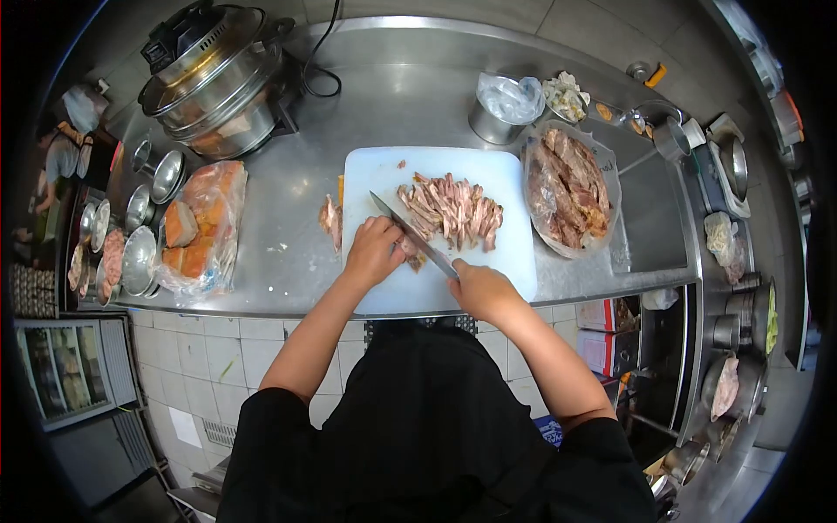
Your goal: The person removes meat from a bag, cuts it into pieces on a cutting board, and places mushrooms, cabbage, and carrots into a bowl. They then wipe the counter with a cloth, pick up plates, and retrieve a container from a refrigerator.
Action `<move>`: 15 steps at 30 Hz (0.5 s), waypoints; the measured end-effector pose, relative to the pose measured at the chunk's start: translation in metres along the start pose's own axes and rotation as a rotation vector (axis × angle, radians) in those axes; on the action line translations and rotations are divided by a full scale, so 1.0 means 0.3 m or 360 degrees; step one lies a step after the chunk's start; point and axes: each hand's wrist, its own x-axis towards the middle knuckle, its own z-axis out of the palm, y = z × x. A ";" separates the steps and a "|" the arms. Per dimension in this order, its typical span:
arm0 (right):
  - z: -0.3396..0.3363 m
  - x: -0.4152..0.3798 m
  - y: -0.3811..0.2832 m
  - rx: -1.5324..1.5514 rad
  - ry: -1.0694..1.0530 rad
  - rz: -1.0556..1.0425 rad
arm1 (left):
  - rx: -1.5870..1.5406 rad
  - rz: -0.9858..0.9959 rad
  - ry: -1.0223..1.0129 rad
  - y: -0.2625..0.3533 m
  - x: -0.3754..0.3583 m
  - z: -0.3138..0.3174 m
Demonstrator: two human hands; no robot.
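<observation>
My right hand grips the handle of a kitchen knife, its blade slanting up and left across the white cutting board. On the near side of the blade, my left hand has its fingers bent over a piece of cooked meat, which is partly hidden by fingers and knife. Beyond the blade lies a pile of sliced meat strips. Another meat piece rests at the board's left edge.
Right of the board is a plastic-lined container of meat, beside a sink. A metal pot with a plastic bag stands behind. Bagged orange-brown blocks, several metal bowls and a large steel cooker occupy the left.
</observation>
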 end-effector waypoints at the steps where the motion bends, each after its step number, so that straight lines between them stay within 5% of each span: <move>1: 0.045 0.029 0.007 0.0028 0.0075 -0.0023 | -0.0007 -0.0004 -0.0015 0.001 0.000 0.005; 6: 0.093 0.224 -0.051 -0.0044 0.0158 -0.0030 | -0.0022 -0.0020 0.0095 -0.007 -0.015 0.025; 11: 0.009 0.126 0.024 -0.0143 0.0255 -0.0216 | -0.0029 -0.0012 0.0182 -0.004 -0.033 0.031; 15: 0.024 0.037 0.005 -0.0054 -0.0045 0.0010 | 0.0010 -0.0002 0.0225 -0.002 -0.024 0.041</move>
